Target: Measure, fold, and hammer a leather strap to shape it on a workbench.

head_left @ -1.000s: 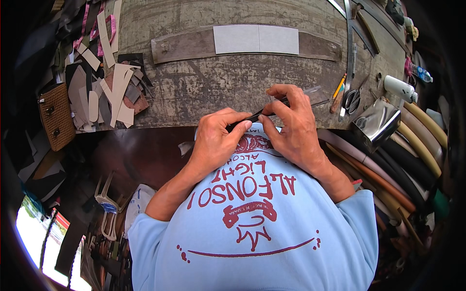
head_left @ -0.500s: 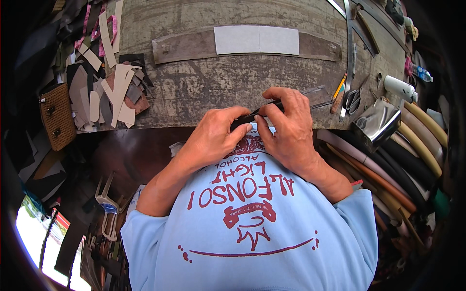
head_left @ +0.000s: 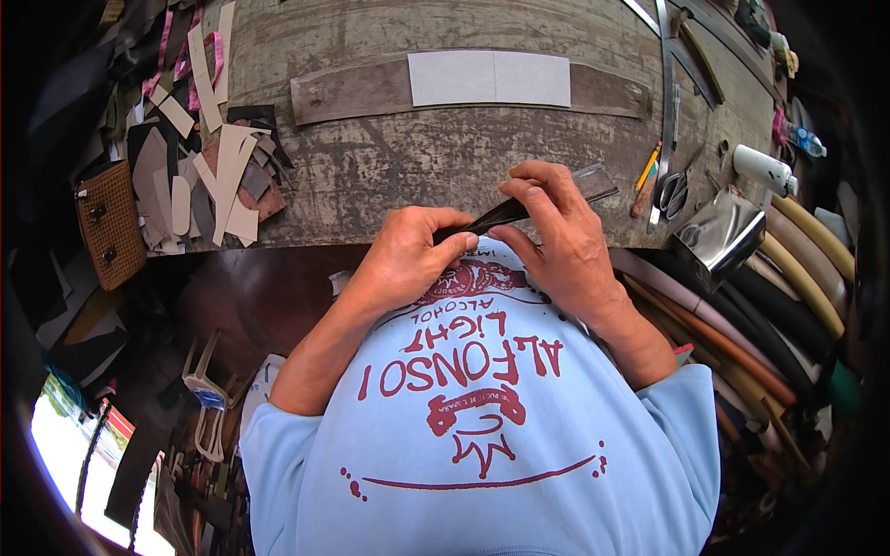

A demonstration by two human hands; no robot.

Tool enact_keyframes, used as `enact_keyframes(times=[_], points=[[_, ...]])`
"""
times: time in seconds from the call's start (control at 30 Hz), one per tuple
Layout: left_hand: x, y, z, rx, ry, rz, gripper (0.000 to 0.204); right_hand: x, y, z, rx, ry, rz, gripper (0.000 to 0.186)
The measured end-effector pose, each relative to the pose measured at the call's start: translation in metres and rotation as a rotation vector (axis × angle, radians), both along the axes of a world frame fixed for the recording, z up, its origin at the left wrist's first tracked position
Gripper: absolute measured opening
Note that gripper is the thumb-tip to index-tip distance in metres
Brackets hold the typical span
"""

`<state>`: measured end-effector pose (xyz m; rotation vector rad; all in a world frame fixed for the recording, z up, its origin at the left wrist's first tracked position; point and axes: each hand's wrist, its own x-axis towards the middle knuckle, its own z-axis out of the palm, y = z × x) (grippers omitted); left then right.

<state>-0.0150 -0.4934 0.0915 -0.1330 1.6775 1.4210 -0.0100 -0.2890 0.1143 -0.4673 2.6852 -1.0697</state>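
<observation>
Large dark red lettering and a drawn emblem are printed across a light blue shirt [head_left: 482,371]. A clear bottle [head_left: 809,141] at far right is marked by a blue label too small to be read. A folded dark strip [head_left: 496,219] is held at the near edge of the desk [head_left: 389,167], pinched by the left grip [head_left: 415,252] and grasped between thumb and fingers by the right grip [head_left: 561,232]. Its left end is hidden. The desk is cluttered by scraps [head_left: 232,176] at left, and by a pencil [head_left: 648,167] and scissors [head_left: 674,193] at right.
</observation>
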Motion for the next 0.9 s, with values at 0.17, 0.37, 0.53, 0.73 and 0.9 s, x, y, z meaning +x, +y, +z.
enact_keyframes(times=[0.17, 0.37, 0.53, 0.73, 0.9], points=[[0.006, 0.004, 0.000, -0.013, 0.008, 0.029, 0.023, -0.007, 0.013, -0.006, -0.002, 0.069, 0.168, 0.021], [0.013, 0.006, 0.003, -0.062, 0.222, 0.077, 0.026, -0.010, 0.010, -0.001, 0.035, 0.086, 0.138, 0.015], [0.017, 0.012, 0.006, -0.085, 0.323, 0.188, 0.022, -0.005, 0.004, 0.002, 0.024, 0.072, 0.047, 0.015], [0.019, 0.014, 0.005, -0.068, 0.365, 0.222, 0.020, 0.001, -0.001, 0.002, 0.049, 0.095, -0.037, 0.015], [0.021, 0.016, 0.003, -0.091, 0.424, 0.216, 0.019, 0.003, -0.004, 0.002, 0.072, 0.098, -0.058, 0.015]])
